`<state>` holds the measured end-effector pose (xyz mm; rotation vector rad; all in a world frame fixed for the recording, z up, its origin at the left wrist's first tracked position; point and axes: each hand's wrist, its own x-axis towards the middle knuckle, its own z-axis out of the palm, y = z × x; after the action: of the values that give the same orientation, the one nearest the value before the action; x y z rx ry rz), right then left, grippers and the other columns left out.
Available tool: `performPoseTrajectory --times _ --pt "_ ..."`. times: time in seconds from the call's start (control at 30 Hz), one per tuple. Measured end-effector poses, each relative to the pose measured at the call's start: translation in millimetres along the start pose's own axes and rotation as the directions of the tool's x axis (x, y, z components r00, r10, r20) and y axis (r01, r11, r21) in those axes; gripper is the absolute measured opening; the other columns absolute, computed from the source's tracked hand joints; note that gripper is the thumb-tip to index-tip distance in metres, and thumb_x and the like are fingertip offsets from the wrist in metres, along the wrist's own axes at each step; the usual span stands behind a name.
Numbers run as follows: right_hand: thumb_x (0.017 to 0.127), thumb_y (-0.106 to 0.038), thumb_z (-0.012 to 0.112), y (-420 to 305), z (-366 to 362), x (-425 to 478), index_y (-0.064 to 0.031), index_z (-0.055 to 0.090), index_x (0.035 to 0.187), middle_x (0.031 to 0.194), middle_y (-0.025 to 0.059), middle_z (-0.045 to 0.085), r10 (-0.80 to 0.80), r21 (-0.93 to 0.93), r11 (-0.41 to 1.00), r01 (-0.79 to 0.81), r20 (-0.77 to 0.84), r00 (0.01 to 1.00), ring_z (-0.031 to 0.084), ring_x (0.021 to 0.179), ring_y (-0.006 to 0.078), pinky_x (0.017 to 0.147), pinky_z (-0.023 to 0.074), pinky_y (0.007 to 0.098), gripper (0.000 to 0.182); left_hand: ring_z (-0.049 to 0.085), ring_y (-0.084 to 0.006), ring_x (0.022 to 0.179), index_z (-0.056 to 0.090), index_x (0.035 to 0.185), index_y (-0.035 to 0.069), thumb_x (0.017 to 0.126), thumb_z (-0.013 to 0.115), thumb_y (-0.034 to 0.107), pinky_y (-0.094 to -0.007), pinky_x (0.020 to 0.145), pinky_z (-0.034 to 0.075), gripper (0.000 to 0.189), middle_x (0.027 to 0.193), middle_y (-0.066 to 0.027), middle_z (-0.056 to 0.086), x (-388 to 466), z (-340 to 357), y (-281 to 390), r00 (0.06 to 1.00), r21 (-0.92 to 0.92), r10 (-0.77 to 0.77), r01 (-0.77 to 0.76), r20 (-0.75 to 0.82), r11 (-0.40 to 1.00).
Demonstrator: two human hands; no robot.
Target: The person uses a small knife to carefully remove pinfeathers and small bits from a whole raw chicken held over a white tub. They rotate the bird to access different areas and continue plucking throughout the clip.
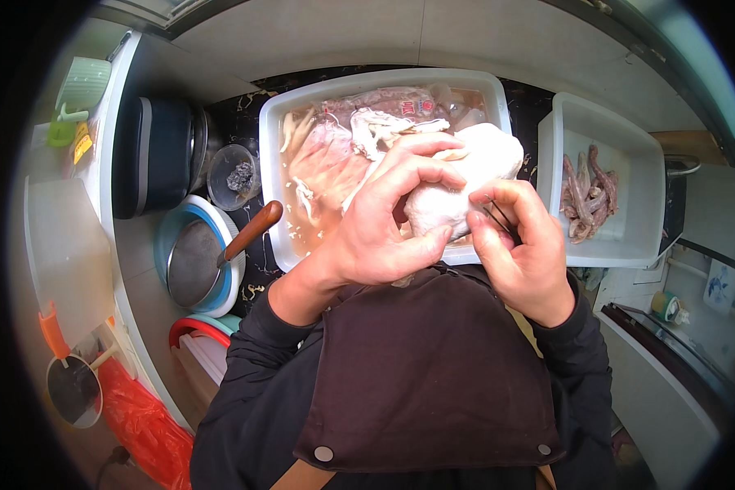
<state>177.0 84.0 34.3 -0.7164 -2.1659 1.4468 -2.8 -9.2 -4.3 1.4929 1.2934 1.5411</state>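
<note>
My left hand point(392, 214) grips a pale plucked poultry carcass point(487, 153), thumb below and fingers curled over the top. In my right hand point(520, 239) is a pair of thin metal tweezers point(496, 211), pinched between thumb and fingers, with the fingertips against the bird's skin. The carcass is held above a white plastic tub point(269, 184). Cloudy pinkish water in the tub surrounds more plucked poultry point(324, 159) and a printed plastic bag point(386, 101). My left hand hides part of the held bird.
To the right, a second white tub point(637, 184) holds several poultry necks point(591, 196). On the left are a clear plastic bowl point(220, 184) with a metal scourer, a wood-handled strainer point(193, 263) over a blue-and-white basin point(236, 245), and a dark container point(165, 156). A wall stands behind.
</note>
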Motion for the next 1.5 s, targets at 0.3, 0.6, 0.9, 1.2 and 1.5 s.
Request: performPoseTrajectory --times 0.3,0.6,0.9,1.2,1.5 --pt "0.086 0.005 0.066 -4 -5 4 0.0022 0.059 0.107 0.087 0.0149 0.066 -0.054 -0.060 0.997 0.053 -0.003 0.999 0.071 0.074 0.0231 0.066 0.0534 0.0299 0.021 0.044 -0.0312 0.133 0.059 0.110 -0.003 0.070 0.066 0.005 -0.0430 0.111 0.033 0.042 0.138 -0.0238 0.048 -2 -4 -2 0.998 -0.065 -0.062 0.062 0.009 0.996" --pt "0.085 0.003 0.068 -1 -5 0 0.0026 0.060 0.104 0.085 0.0140 0.066 -0.057 -0.051 0.997 0.057 0.004 0.998 0.070 0.072 0.0231 0.065 0.0528 0.0295 0.020 0.045 -0.0308 0.132 0.060 0.110 -0.002 0.071 0.066 0.007 -0.0426 0.111 0.032 0.040 0.137 -0.0242 0.049 -3 -4 -2 0.995 -0.106 -0.098 0.093 -0.036 0.990" --pt "0.084 0.002 0.071 1 -7 2 0.0020 0.061 0.104 0.085 0.0147 0.068 -0.066 -0.111 0.991 0.069 0.025 0.997 0.071 0.072 0.0237 0.064 0.0536 0.0296 0.022 0.046 -0.0304 0.131 0.060 0.108 -0.002 0.071 0.059 0.001 -0.0421 0.109 0.035 0.038 0.134 -0.0219 0.051 -3 -10 -4 0.994 -0.126 -0.092 0.085 -0.052 0.988" --pt "0.081 0.004 0.074 5 0 6 0.0000 0.066 0.103 0.078 0.0046 0.063 -0.171 -0.158 0.973 0.167 -0.012 0.985 0.046 0.055 0.0062 0.052 0.0386 0.0231 0.023 0.049 -0.0329 0.130 0.066 0.091 0.002 0.068 0.060 0.003 -0.0450 0.108 0.034 0.023 0.135 -0.0260 0.051 -2 -9 -6 1.000 -0.051 -0.025 0.025 -0.013 0.998" --pt "0.083 0.003 0.074 9 -2 8 0.0017 0.065 0.105 0.082 0.0073 0.068 -0.132 -0.140 0.981 0.131 0.005 0.991 0.056 0.059 0.0085 0.055 0.0449 0.0234 0.024 0.049 -0.0303 0.128 0.064 0.090 0.004 0.071 0.076 0.004 -0.0428 0.107 0.035 0.023 0.131 -0.0229 0.053 1 -3 -2 0.998 0.114 -0.041 0.047 -0.051 0.992"
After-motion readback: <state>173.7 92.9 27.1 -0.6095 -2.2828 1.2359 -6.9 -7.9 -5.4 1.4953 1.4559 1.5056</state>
